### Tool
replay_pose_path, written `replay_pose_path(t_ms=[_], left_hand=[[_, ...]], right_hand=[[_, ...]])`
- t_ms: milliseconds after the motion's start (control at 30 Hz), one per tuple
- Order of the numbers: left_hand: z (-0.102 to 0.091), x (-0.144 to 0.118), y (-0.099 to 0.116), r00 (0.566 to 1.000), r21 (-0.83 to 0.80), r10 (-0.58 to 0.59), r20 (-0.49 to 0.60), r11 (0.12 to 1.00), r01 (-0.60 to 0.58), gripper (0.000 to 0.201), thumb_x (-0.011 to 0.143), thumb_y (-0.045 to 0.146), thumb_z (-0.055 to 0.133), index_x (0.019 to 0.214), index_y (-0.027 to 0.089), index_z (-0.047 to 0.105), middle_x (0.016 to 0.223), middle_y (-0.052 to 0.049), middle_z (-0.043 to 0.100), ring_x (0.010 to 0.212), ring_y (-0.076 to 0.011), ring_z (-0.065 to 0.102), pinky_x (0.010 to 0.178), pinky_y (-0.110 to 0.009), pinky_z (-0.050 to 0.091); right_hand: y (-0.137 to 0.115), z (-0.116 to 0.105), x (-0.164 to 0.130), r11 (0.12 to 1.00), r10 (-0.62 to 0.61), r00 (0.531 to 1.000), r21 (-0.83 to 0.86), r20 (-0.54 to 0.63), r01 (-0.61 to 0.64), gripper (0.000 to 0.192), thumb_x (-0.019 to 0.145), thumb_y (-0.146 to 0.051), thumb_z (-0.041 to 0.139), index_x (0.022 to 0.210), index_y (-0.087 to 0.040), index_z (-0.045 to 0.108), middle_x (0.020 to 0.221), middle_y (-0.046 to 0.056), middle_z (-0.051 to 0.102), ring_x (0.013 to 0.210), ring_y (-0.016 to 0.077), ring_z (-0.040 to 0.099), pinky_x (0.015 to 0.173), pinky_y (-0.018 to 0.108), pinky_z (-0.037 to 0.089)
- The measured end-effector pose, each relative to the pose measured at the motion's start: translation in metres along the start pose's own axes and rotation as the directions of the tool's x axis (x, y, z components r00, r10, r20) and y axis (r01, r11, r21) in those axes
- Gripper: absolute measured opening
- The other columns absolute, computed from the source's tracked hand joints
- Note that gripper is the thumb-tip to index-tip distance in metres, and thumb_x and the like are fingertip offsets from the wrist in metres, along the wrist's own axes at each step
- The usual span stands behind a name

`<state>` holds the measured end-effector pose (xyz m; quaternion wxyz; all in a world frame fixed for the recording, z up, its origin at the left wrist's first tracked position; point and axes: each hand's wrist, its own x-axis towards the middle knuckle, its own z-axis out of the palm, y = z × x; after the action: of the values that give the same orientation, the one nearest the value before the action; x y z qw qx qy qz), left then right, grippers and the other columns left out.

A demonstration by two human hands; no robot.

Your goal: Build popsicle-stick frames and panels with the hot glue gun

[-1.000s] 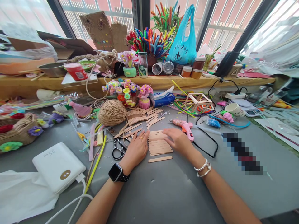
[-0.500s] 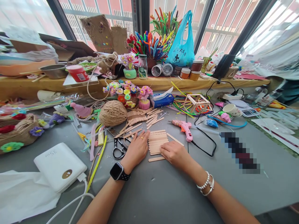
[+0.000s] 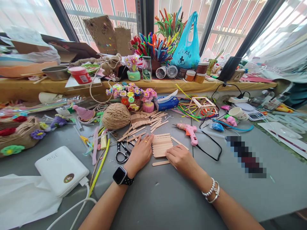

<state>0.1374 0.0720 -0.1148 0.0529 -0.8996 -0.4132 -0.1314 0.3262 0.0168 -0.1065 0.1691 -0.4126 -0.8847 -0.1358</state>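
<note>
The left hand (image 3: 140,153) lay flat, fingers spread, against the left edge of a row of pale flat wooden craft sticks (image 3: 161,145) on the grey tabletop (image 3: 168,198). The right hand (image 3: 181,159) rested at the row's near right corner, fingers curled, touching a single loose wooden stick (image 3: 160,163).

Right hand (image 3: 180,158): drawn back from the stick row's (image 3: 162,145) right edge to its near corner, by the loose stick (image 3: 160,163).

Materials, bench surface: bare wood, matt grey top, plastic, fibre.
Craft sticks (image 3: 161,145) were pale unfinished wood, smooth and matt, on a matt grey table (image 3: 168,198). Twine ball (image 3: 116,116) looked rough and fibrous. Glue gun (image 3: 189,131) was pink plastic; power bank (image 3: 61,170) white, smooth plastic. Scissors (image 3: 122,150) showed black handles, slightly glossy. Bracelet (image 3: 211,191) looked metallic, shiny.
</note>
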Motion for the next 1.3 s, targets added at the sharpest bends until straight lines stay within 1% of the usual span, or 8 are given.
replay_pose_path(t_ms=[267, 400, 567, 700, 833, 933, 1133, 1300], left_hand=[[-0.001, 0.000, 0.000, 1.000, -0.012, -0.005, 0.018, 1.000, 0.005, 0.044, 0.081, 0.010, 0.029, 0.124, 0.006, 0.035, 0.127, -0.013, 0.045, 0.121, -0.0234, 0.035, 0.100, -0.043, 0.025], [-0.005, 0.001, 0.004, 1.000, -0.017, 0.012, 0.000, 1.000, -0.012, 0.045, 0.081, 0.010, 0.029, 0.126, 0.007, 0.033, 0.130, -0.011, 0.041, 0.123, -0.0225, 0.031, 0.102, -0.043, 0.022], [-0.012, 0.011, 0.012, 0.998, -0.049, 0.054, 0.010, 0.997, -0.054, 0.045, 0.082, 0.013, 0.030, 0.126, 0.008, 0.033, 0.133, -0.013, 0.036, 0.124, -0.0221, 0.029, 0.103, -0.043, 0.022], [-0.011, 0.021, 0.020, 0.995, -0.108, 0.061, 0.081, 0.993, -0.052, 0.050, 0.086, 0.035, 0.032, 0.128, 0.007, 0.030, 0.135, -0.015, 0.032, 0.125, -0.0233, 0.027, 0.102, -0.041, 0.024], [-0.006, 0.025, 0.024, 0.984, -0.194, 0.113, 0.136, 0.977, -0.086, 0.064, 0.083, 0.053, 0.029, 0.131, 0.011, 0.027, 0.138, -0.013, 0.026, 0.127, -0.0239, 0.022, 0.103, -0.042, 0.020], [-0.003, 0.023, 0.023, 0.978, -0.228, 0.130, 0.161, 0.969, -0.091, 0.073, 0.079, 0.061, 0.029, 0.132, 0.011, 0.025, 0.140, -0.012, 0.021, 0.128, -0.0259, 0.018, 0.104, -0.044, 0.017], [0.000, 0.022, 0.022, 0.974, -0.211, 0.142, 0.178, 0.972, -0.103, 0.068, 0.080, 0.056, 0.032, 0.131, 0.013, 0.027, 0.141, -0.011, 0.020, 0.129, -0.0257, 0.014, 0.104, -0.045, 0.013], [-0.001, 0.021, 0.023, 0.975, -0.198, 0.144, 0.167, 0.974, -0.110, 0.059, 0.081, 0.047, 0.036, 0.131, 0.015, 0.028, 0.141, -0.010, 0.021, 0.129, -0.0247, 0.016, 0.104, -0.044, 0.015]], right_hand=[[0.000, -0.003, 0.002, 0.999, 0.022, 0.998, 0.041, -0.059, -0.019, 0.022, 0.083, -0.014, 0.044, 0.067, -0.017, 0.058, 0.065, 0.003, 0.063, 0.066, 0.0143, 0.056, 0.065, 0.027, 0.036], [0.005, -0.006, -0.002, 0.969, 0.181, 0.981, 0.184, -0.076, -0.165, 0.017, 0.084, -0.018, 0.044, 0.076, -0.017, 0.059, 0.073, 0.004, 0.065, 0.072, 0.0154, 0.057, 0.067, 0.027, 0.038], [0.019, -0.010, -0.012, 0.850, 0.443, 0.896, 0.332, -0.033, -0.408, 0.016, 0.085, -0.022, 0.043, 0.082, -0.017, 0.058, 0.079, 0.004, 0.065, 0.075, 0.0157, 0.058, 0.068, 0.026, 0.041], [0.024, -0.009, -0.016, 0.764, 0.590, 0.807, 0.308, 0.025, -0.567, 0.019, 0.086, -0.023, 0.039, 0.087, -0.017, 0.057, 0.082, 0.004, 0.066, 0.075, 0.0169, 0.061, 0.066, 0.026, 0.043], [0.023, -0.007, -0.014, 0.774, 0.566, 0.802, 0.211, 0.191, -0.597, 0.022, 0.087, -0.022, 0.035, 0.098, -0.017, 0.054, 0.085, 0.005, 0.068, 0.073, 0.0192, 0.064, 0.057, 0.025, 0.044], [0.022, -0.005, -0.013, 0.784, 0.570, 0.783, 0.121, 0.249, -0.609, 0.025, 0.087, -0.021, 0.034, 0.106, -0.017, 0.050, 0.085, 0.006, 0.068, 0.070, 0.0194, 0.064, 0.051, 0.024, 0.043], [0.026, 0.006, -0.018, 0.755, 0.645, 0.753, 0.046, 0.131, -0.654, 0.025, 0.085, -0.015, 0.034, 0.106, -0.014, 0.049, 0.093, 0.010, 0.065, 0.080, 0.0201, 0.062, 0.059, 0.026, 0.046], [0.029, 0.005, -0.020, 0.792, 0.600, 0.799, 0.114, 0.039, -0.600, 0.019, 0.085, -0.017, 0.035, 0.091, -0.015, 0.053, 0.091, 0.009, 0.063, 0.083, 0.0199, 0.059, 0.068, 0.028, 0.046]])
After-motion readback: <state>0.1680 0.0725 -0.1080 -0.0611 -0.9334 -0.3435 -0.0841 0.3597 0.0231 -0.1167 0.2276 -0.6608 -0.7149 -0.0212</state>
